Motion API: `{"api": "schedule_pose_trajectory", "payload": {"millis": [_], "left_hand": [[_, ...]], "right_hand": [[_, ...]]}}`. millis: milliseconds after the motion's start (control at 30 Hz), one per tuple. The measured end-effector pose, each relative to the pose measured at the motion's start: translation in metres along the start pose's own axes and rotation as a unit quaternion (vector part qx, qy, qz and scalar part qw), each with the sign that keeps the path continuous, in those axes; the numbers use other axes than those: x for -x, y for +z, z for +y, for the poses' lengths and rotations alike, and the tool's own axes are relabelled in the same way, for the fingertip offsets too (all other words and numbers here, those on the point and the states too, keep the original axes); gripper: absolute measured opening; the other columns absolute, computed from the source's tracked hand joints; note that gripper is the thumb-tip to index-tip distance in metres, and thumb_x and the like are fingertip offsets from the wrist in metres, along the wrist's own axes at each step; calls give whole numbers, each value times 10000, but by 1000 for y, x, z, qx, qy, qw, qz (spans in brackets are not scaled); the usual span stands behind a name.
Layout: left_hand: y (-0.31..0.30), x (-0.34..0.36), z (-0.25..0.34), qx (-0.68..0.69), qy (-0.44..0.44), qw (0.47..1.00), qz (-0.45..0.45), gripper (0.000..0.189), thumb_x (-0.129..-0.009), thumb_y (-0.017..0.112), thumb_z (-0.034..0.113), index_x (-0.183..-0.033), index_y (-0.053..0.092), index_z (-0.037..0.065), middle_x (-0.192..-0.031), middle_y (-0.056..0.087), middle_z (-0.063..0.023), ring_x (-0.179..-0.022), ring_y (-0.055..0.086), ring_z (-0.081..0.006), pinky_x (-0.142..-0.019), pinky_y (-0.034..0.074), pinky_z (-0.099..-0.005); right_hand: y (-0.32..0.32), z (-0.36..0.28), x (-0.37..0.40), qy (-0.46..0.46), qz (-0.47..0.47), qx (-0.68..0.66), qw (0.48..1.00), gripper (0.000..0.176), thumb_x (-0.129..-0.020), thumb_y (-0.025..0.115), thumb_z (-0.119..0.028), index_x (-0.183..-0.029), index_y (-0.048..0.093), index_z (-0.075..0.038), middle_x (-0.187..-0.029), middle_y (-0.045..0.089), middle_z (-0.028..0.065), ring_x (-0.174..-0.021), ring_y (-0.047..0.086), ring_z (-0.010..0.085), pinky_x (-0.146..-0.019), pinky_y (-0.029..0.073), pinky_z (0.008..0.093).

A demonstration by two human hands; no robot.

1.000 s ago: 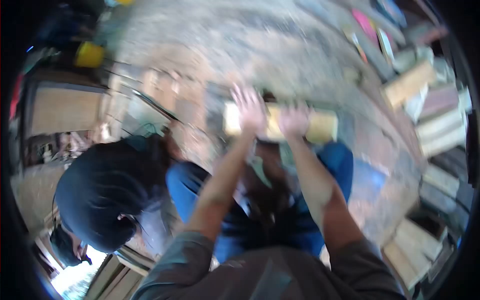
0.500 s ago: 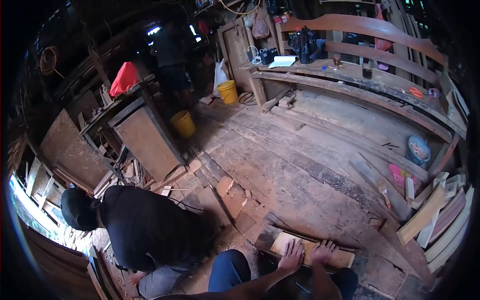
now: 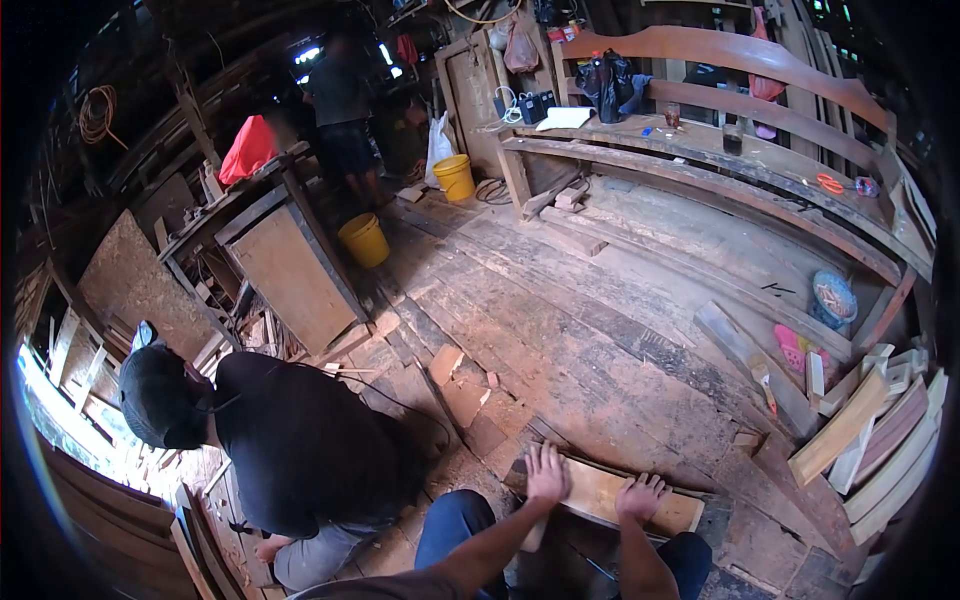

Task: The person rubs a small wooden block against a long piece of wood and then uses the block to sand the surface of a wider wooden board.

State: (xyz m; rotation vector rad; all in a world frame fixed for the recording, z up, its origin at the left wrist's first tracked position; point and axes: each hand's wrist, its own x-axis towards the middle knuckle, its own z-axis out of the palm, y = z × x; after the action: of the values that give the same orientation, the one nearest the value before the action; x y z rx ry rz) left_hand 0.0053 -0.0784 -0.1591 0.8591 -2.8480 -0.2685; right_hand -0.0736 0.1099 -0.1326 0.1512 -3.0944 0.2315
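A short pale wooden board (image 3: 680,508) lies across a darker support in front of my knees in the head view. My left hand (image 3: 547,474) rests on its left end, fingers stretched out and pointing away from me. Whether anything thin lies under that palm is hidden. On the board's right half, my right hand (image 3: 641,497) presses down with its fingers spread toward the far edge. Bare wood shows between the two hands.
Close on my left a person in a dark shirt (image 3: 310,450) crouches. Another person (image 3: 340,110) stands at the back near yellow buckets (image 3: 364,240). A long bench (image 3: 700,150) runs along the right, and cut wood pieces (image 3: 880,440) are stacked at far right.
My left hand has slid left along the board to its end, away from my right hand. The right hand stays on the board. The crouching person has shifted slightly.
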Motion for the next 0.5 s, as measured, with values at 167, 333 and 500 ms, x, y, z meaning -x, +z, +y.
{"api": "schedule_pose_trajectory", "payload": {"millis": [167,333,500], "left_hand": [[-18,-9,-11,23,-3,1000,5,665,-1016,445,399,-1520,348,-25,-1620,307,-194,-1484,283,-463,-1232,183,-573],[-19,-12,-13,37,-1,999,6,648,-994,480,407,-1474,386,-18,-1581,354,-182,-1452,354,-410,-1196,278,-566],[-26,-17,-16,79,6,996,-29,649,-1004,462,403,-1496,386,-14,-1579,372,-184,-1439,376,-436,-1189,305,-548]], "right_hand": [[-2,0,3,5,-17,3,1000,513,-929,468,-399,-1227,670,-33,-1266,600,200,-1252,501,365,-1195,210,549],[-14,-5,0,14,-39,21,999,499,-959,446,-393,-1268,660,-64,-1288,593,172,-1276,493,329,-1215,188,534],[-14,-5,-4,21,-70,24,997,520,-963,432,-405,-1291,646,-63,-1316,586,177,-1299,483,336,-1224,174,538]]}}
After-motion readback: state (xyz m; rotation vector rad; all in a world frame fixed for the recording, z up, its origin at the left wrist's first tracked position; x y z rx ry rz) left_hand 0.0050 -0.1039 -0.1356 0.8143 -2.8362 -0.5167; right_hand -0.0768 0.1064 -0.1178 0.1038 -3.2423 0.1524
